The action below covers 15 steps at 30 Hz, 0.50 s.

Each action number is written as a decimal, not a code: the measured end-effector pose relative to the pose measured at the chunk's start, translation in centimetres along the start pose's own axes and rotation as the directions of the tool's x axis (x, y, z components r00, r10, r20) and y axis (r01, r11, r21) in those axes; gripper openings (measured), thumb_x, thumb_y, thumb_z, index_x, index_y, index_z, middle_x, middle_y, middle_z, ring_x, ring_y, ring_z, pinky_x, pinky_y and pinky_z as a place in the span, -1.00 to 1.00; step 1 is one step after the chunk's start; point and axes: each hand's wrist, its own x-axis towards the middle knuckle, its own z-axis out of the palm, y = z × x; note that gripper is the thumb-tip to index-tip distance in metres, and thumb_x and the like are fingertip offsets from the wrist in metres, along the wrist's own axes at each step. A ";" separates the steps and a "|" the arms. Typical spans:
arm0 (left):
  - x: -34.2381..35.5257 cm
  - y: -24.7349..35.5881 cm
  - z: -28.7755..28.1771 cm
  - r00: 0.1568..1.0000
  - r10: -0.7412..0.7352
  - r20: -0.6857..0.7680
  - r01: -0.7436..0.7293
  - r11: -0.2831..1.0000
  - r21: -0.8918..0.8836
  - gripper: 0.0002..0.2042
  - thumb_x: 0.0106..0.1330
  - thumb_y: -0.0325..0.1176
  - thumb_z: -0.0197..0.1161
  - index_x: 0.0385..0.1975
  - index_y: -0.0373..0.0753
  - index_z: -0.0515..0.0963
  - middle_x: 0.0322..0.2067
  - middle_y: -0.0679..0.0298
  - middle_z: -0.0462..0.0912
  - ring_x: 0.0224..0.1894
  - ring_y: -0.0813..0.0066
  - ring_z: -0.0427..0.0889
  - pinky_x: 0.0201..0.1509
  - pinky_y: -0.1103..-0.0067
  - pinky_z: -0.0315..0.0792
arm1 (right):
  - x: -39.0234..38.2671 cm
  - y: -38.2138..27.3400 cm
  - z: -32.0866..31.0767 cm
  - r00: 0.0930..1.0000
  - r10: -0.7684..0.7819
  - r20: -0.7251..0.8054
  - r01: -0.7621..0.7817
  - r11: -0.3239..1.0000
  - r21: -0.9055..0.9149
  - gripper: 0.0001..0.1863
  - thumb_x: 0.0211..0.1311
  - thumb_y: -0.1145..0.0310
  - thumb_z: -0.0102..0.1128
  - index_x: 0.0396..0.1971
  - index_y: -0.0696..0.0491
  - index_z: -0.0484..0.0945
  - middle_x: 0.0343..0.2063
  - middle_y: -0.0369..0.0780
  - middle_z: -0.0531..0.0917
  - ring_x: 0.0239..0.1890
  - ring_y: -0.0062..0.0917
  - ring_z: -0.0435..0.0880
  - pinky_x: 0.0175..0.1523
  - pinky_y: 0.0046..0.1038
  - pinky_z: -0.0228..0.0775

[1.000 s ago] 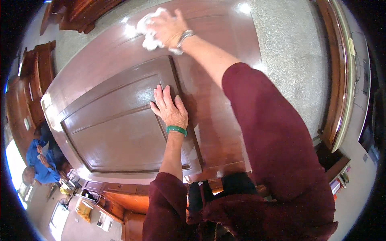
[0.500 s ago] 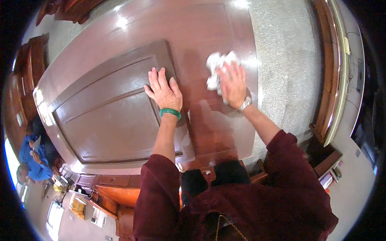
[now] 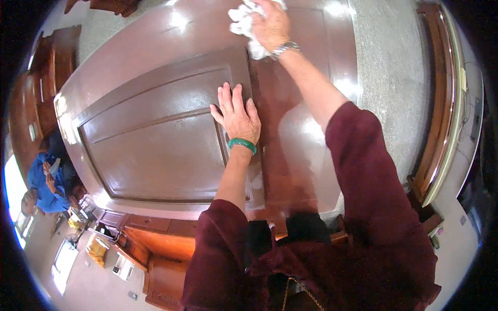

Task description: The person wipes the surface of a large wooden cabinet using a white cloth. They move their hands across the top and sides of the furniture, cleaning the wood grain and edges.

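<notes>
My left hand (image 3: 237, 116) lies open, fingers spread, on the right part of a brown wooden panel (image 3: 150, 160) with recessed mouldings, a green bangle at my wrist. The panel rests on a larger glossy reddish-brown wooden surface (image 3: 293, 186). Up at the top of the picture, my right hand (image 3: 271, 28) grips a crumpled white cloth (image 3: 239, 20) against that surface, beyond the panel's upper edge. A metal band circles my right wrist. Some fingertips are hidden in the cloth.
A person in blue (image 3: 44, 184) is at the left, hands together. Dark wooden furniture (image 3: 52, 78) lines the upper left. Speckled pale floor (image 3: 389, 78) shows on the right, beside a long wooden ledge (image 3: 426, 129). Orange-brown wooden furniture (image 3: 171, 249) is below.
My right hand with the cloth swung down to the right, then back up toward the top. My left hand stays on the panel, and the whole view has shifted slightly.
</notes>
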 end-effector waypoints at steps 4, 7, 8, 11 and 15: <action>0.0 0.4 0.2 0.999 -0.004 0.045 0.004 1.000 -0.009 -0.56 0.23 -0.33 0.04 0.14 -0.20 0.28 0.26 0.06 0.19 0.34 0.09 0.09 0.32 -0.01 -0.21 | 1.2 -6.8 6.4 0.902 -0.245 0.354 0.297 0.949 -0.101 -0.61 0.09 0.12 0.14 -0.03 -0.18 0.51 0.09 -0.22 0.44 0.19 -0.25 0.29 0.27 -0.09 0.04; 0.0 0.2 -0.2 0.998 -0.016 0.061 0.016 1.000 -0.010 -0.55 0.21 -0.31 -0.02 0.14 -0.24 0.27 0.27 0.04 0.17 0.34 0.06 0.08 0.33 0.00 -0.23 | 0.6 -10.4 7.4 0.735 -0.203 0.647 0.437 0.871 -0.223 -0.57 0.14 -0.02 0.10 0.04 -0.31 0.45 0.20 -0.29 0.30 0.25 -0.34 0.23 0.22 0.14 -0.01; 0.0 0.0 0.0 0.999 -0.007 0.041 0.008 1.000 -0.009 -0.55 0.22 -0.31 0.00 0.14 -0.23 0.27 0.27 0.04 0.17 0.34 0.06 0.08 0.33 0.01 -0.23 | 1.2 -9.8 7.9 0.730 -0.212 0.650 0.464 0.852 -0.244 -0.56 0.15 -0.04 0.09 0.06 -0.34 0.43 0.22 -0.31 0.26 0.25 -0.36 0.21 0.20 0.18 -0.03; -0.1 0.1 -0.1 0.999 -0.005 0.034 0.005 1.000 0.009 -0.57 0.23 -0.34 0.06 0.13 -0.19 0.30 0.25 0.05 0.19 0.33 0.08 0.11 0.32 0.02 -0.19 | 3.2 -7.0 7.5 0.798 -0.210 0.566 0.459 0.820 -0.342 -0.60 0.17 0.00 0.05 0.04 -0.39 0.43 0.22 -0.38 0.28 0.27 -0.37 0.17 0.16 0.26 -0.09; -0.3 -0.8 -0.2 1.000 0.000 0.001 0.000 0.999 0.050 -0.58 0.24 -0.36 0.06 0.13 -0.18 0.30 0.25 0.08 0.22 0.31 0.11 0.14 0.31 0.00 -0.15 | 5.8 -4.2 1.6 0.935 -0.142 0.324 0.305 0.788 -0.535 -0.65 0.18 0.16 0.02 0.00 -0.24 0.47 0.12 -0.33 0.40 0.22 -0.29 0.25 0.18 0.10 0.05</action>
